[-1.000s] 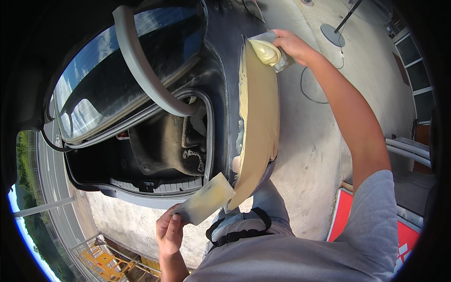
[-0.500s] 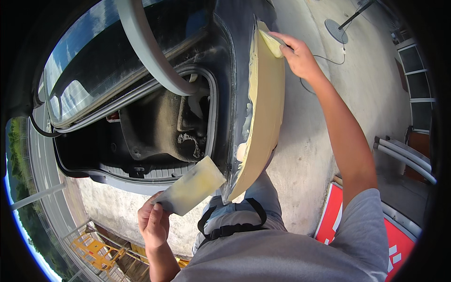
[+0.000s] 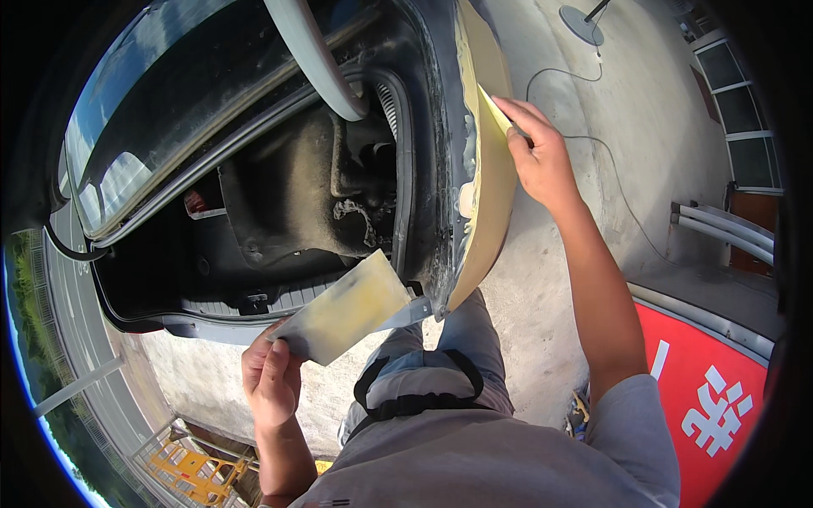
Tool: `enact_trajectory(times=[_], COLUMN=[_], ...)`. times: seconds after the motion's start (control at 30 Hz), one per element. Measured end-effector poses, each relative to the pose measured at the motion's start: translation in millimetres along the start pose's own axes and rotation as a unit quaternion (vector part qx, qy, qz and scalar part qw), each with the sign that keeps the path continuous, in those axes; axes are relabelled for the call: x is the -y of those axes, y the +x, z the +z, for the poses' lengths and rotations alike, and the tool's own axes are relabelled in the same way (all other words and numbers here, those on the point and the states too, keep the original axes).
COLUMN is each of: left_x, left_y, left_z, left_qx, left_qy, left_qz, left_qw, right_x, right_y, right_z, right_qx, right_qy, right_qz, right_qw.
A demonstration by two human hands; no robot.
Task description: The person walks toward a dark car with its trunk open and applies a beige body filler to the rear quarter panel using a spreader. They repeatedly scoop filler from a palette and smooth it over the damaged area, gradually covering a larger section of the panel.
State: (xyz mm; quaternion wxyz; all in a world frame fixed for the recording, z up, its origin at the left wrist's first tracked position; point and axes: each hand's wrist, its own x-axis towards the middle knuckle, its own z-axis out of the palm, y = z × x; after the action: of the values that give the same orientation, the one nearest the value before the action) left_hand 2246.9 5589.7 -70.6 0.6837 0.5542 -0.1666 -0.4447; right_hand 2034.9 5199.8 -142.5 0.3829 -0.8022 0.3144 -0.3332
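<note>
My left hand point(image 3: 271, 377) grips one end of a flat, rectangular, translucent plate point(image 3: 343, 317), thumb on top; pale yellow putty is smeared over its middle. In my right hand point(image 3: 542, 161) is a thin yellow spreader point(image 3: 494, 114), seen nearly edge-on and pressed to a curved car body panel point(image 3: 498, 199). Smooth beige-yellow filler coats the panel's outer face. Along its inner border the filler has a rough, lumpy edge point(image 3: 468, 152), with bare grey and dark metal beside it. My fingers hide part of the spreader.
The car's open trunk point(image 3: 296, 203) lies left of the panel, under a raised lid with a grey curved bar point(image 3: 318, 59). A red sign point(image 3: 694, 398) stands at lower right. A cable point(image 3: 614, 161) runs over the concrete, near a round stand base point(image 3: 582, 25). Yellow barriers point(image 3: 199, 470) are at lower left.
My right hand has drawn the spreader nearer along the panel, and the spreader now shows more edge-on. The view has shifted. My left hand still holds the plate much as before.
</note>
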Motion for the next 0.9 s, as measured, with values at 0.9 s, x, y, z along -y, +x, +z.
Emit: enact_trajectory(times=[0.9], left_x=[-10.3], left_y=[33.4], left_z=[42.2], left_qx=[0.103], left_qy=[0.073], left_qz=[0.031], left_qw=[0.992], right_x=[117.4], right_y=[-160.5], right_z=[3.4], right_qx=[-0.162], right_qy=[-0.059], right_qz=[0.001], right_qw=[0.985])
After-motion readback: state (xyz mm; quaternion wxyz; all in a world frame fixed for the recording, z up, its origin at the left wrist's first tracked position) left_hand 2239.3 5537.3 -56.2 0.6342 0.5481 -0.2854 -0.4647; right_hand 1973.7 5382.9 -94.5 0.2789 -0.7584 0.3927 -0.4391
